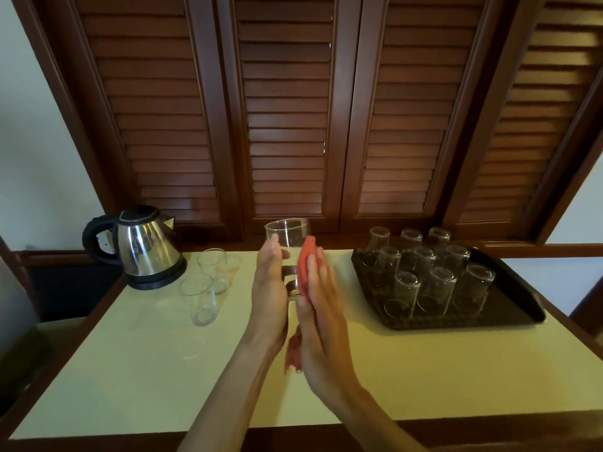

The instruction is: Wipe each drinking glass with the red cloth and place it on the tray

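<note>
Head view: glass (287, 236) base hidden between hands, red cloth (305, 259) partly covered.

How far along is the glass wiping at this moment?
Well along. Nine clear drinking glasses already stand upside down on the dark rectangular tray. One clear glass is in hand: the left hand holds it while the right hand presses the red cloth against it. Two upright clear glasses beside the steel kettle are left.
</note>
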Available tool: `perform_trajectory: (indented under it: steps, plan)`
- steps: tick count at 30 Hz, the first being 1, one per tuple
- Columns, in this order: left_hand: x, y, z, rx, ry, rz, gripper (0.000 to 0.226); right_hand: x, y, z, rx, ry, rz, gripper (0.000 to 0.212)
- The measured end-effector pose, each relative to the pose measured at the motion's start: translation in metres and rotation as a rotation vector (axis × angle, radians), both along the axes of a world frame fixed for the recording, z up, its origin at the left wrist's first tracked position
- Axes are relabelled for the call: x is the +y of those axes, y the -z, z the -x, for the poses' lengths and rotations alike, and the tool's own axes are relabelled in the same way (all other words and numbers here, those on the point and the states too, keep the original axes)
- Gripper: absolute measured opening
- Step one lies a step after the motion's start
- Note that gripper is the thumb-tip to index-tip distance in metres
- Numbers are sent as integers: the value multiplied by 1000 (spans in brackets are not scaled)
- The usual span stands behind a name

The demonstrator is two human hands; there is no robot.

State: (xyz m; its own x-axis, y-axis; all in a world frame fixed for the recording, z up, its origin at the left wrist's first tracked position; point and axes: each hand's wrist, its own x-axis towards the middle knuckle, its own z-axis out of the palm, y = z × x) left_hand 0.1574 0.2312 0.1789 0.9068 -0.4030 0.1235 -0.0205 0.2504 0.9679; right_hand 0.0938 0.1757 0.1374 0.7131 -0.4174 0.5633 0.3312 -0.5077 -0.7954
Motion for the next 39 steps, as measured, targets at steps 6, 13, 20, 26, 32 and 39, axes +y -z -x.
perform_trajectory:
  steps: [6,13,20,26,32,39]
  plan:
    - [-1,6,7,-10,18,-12,50,-24,-12,-10,16,-36,-233,56]
    - [-15,25,4,-124,-19,-182,70,-9,-36,0,142,-110,-346,138]
    - [6,7,-8,-146,-74,-95,54,2,-3,-1,-34,-173,-399,57]
    - [3,2,1,-149,2,-160,57,-11,-11,-6,13,-132,-417,55]
    - [3,-1,7,-178,90,-168,45,-23,-26,-12,-10,-159,-451,48]
    - [8,-3,-13,-218,9,-126,62,0,-11,-1,-1,-189,-502,59]
